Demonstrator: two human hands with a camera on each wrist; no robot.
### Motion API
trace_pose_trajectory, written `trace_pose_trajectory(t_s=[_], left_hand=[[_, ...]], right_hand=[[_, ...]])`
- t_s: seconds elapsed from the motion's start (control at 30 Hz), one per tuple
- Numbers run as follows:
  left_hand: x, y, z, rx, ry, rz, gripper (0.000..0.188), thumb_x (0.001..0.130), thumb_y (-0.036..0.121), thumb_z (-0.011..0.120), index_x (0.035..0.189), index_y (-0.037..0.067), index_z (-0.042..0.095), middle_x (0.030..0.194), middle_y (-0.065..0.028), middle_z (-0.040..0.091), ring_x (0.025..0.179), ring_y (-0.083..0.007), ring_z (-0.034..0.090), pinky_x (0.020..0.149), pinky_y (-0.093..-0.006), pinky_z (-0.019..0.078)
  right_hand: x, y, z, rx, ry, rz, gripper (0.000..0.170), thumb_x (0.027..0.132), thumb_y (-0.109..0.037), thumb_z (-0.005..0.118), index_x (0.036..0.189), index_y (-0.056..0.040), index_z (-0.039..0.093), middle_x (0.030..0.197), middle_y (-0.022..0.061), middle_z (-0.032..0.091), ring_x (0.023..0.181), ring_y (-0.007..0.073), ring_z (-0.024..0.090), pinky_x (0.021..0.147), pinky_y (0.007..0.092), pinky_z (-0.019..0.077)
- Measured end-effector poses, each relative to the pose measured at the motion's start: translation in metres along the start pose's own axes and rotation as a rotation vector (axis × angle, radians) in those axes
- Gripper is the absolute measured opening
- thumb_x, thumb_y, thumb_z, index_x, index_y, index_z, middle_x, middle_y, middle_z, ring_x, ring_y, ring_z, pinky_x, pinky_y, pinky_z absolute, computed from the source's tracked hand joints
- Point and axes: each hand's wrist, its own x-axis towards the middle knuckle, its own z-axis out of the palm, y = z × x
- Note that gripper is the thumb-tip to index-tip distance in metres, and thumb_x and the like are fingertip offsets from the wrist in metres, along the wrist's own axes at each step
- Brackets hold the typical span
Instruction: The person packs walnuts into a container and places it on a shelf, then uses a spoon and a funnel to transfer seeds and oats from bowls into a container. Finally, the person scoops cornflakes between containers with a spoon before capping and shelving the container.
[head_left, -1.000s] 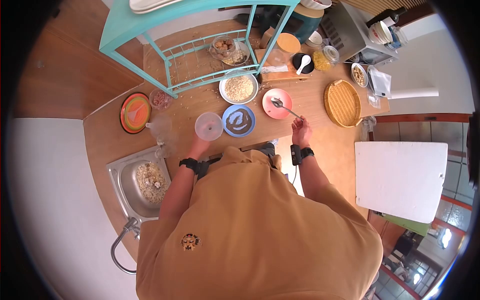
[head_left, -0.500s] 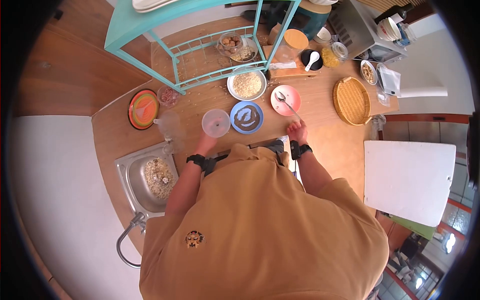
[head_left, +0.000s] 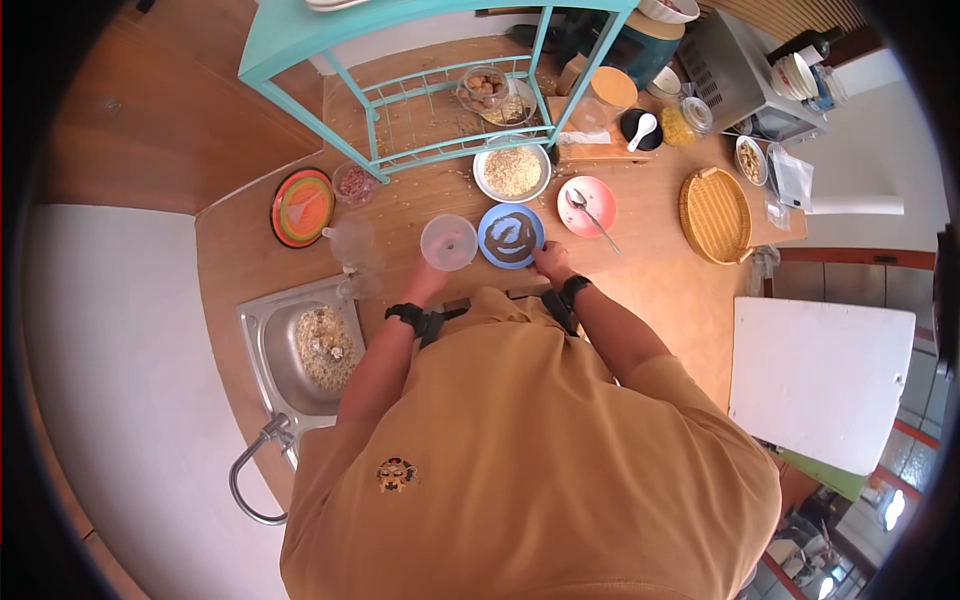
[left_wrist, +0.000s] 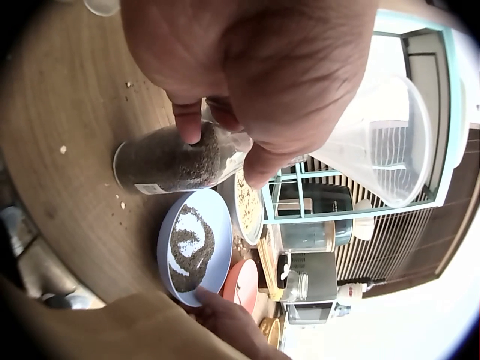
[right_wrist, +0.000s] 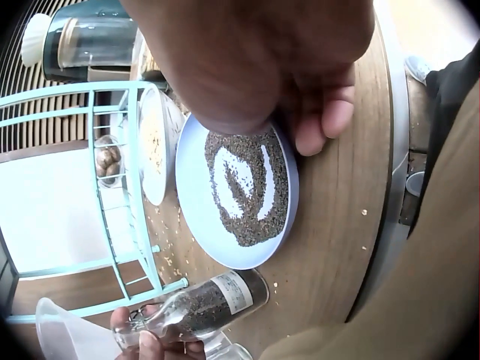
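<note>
Left hand (head_left: 428, 284): your fingers were curled round the neck of the glass bottle (right_wrist: 214, 304) and hid its join with the funnel (head_left: 449, 243).
Right hand (head_left: 551, 262): your thumb lay over the near right rim of the blue plate (right_wrist: 196, 187), the other fingers curled at its outer edge, so you seemed to be pinching it.
Bottle: it stood upright, or close to it, just left of the plate, part-filled with something dark, a pale label near its base. It looked stiff, slick and breakable, likely weighted towards the bottom; the neck was a sound hold, the base best kept down on the counter (head_left: 645, 190).
Funnel: its wide end faced up above your hand. It looked thin, light and easy to tip, so its stem was the place to steady it, against the bottle's mouth.
Blue plate: it carried dark grains (right_wrist: 251, 230) in a broken ring with bare streaks. The plate looked light and rigid; the grains, dry and loose, would likely slide at a small tilt, so the rim suited your grasp, with the thumb off the grains.
Pink plate (head_left: 603, 190): it sat just right of the blue one, a metal spoon (head_left: 602, 229) leaning across its rim.
White bowl (head_left: 543, 186): full of pale flakes, it stood just behind the blue plate.
Teal rack (head_left: 290, 45): it rose behind the bowl.
Basket (head_left: 714, 215): woven, it lay well to the right.
</note>
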Motion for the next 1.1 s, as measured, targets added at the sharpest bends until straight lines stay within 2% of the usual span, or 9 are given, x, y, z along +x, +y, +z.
trace_pose_trajectory(t_s=[0.07,0.13,0.23,0.4,0.57,0.63,0.77,0.9,1.1], left_hand=[[-0.004,-0.005,0.001,0.046,0.009,0.023,0.032,0.079,0.004,0.063,0.110,0.007,0.060,0.114,-0.0156,0.059,0.108,-0.0298,0.055,0.092,-0.0376,0.0442],[-0.001,-0.009,0.002,0.048,0.018,0.056,0.031,0.079,0.004,0.063,0.110,0.007,0.060,0.111,-0.0149,0.060,0.106,-0.0294,0.056,0.091,-0.0373,0.0449],[-0.001,-0.012,0.004,0.006,0.022,0.025,0.030,0.080,0.004,0.062,0.109,0.007,0.061,0.110,-0.0143,0.062,0.104,-0.0287,0.058,0.090,-0.0373,0.0462],[0.002,-0.021,0.009,-0.058,0.052,0.051,0.029,0.080,0.005,0.062,0.109,0.007,0.062,0.107,-0.0133,0.063,0.101,-0.0271,0.060,0.087,-0.0370,0.0477],[0.000,-0.015,0.005,-0.057,0.055,0.062,0.029,0.080,0.003,0.062,0.108,0.008,0.062,0.106,-0.0126,0.064,0.099,-0.0252,0.061,0.085,-0.0357,0.0484],[0.002,-0.016,0.007,-0.122,0.059,0.041,0.028,0.080,0.002,0.061,0.108,0.008,0.062,0.106,-0.0123,0.064,0.098,-0.0244,0.062,0.084,-0.0348,0.0487],[0.001,-0.017,0.007,-0.049,0.071,0.034,0.028,0.080,0.002,0.060,0.108,0.007,0.062,0.105,-0.0125,0.065,0.098,-0.0247,0.062,0.084,-0.0348,0.0491],[0.001,-0.019,0.009,-0.120,0.074,0.033,0.029,0.080,0.003,0.060,0.108,0.006,0.062,0.105,-0.0134,0.065,0.098,-0.0267,0.062,0.083,-0.0354,0.0495],[0.004,-0.036,0.019,-0.149,0.102,0.042,0.029,0.079,0.006,0.062,0.108,0.006,0.062,0.107,-0.0140,0.064,0.100,-0.0284,0.061,0.084,-0.0365,0.0494]], right_hand=[[-0.009,-0.001,-0.001,0.025,0.023,-0.003,0.025,0.085,-0.017,0.050,0.090,0.0050,0.062,0.069,0.0117,0.065,0.050,0.0170,0.060,0.048,0.0289,0.0510],[-0.019,0.001,-0.009,0.171,0.007,-0.008,0.021,0.082,-0.010,0.047,0.088,0.0054,0.059,0.068,0.0124,0.063,0.048,0.0166,0.057,0.044,0.0287,0.0484],[-0.033,0.006,-0.018,0.318,0.018,-0.029,0.019,0.080,-0.011,0.047,0.086,0.0037,0.057,0.063,0.0128,0.062,0.049,0.0179,0.059,0.044,0.0325,0.0481],[-0.053,-0.003,-0.035,0.505,-0.046,-0.153,0.014,0.080,-0.007,0.045,0.083,0.0025,0.054,0.060,0.0086,0.056,0.045,0.0154,0.053,0.042,0.0291,0.0446],[-0.068,-0.030,-0.039,0.588,-0.078,-0.241,0.013,0.080,-0.006,0.044,0.082,0.0027,0.054,0.060,0.0089,0.056,0.046,0.0155,0.053,0.045,0.0278,0.0458],[-0.072,-0.043,-0.037,0.619,-0.022,-0.231,0.014,0.081,-0.005,0.043,0.081,0.0028,0.054,0.060,0.0090,0.056,0.046,0.0151,0.053,0.043,0.0272,0.0464],[-0.094,-0.086,-0.039,0.678,-0.038,-0.306,0.016,0.085,-0.006,0.043,0.081,0.0024,0.055,0.060,0.0088,0.056,0.045,0.0136,0.053,0.039,0.0257,0.0457],[-0.107,-0.121,-0.044,0.626,-0.096,-0.366,0.016,0.085,-0.006,0.043,0.082,0.0031,0.056,0.059,0.0086,0.057,0.044,0.0136,0.053,0.039,0.0259,0.0453],[-0.129,-0.166,-0.036,0.294,-0.056,-0.417,0.013,0.082,-0.001,0.046,0.087,0.0068,0.055,0.055,0.0091,0.059,0.043,0.0144,0.057,0.041,0.0271,0.0472]])
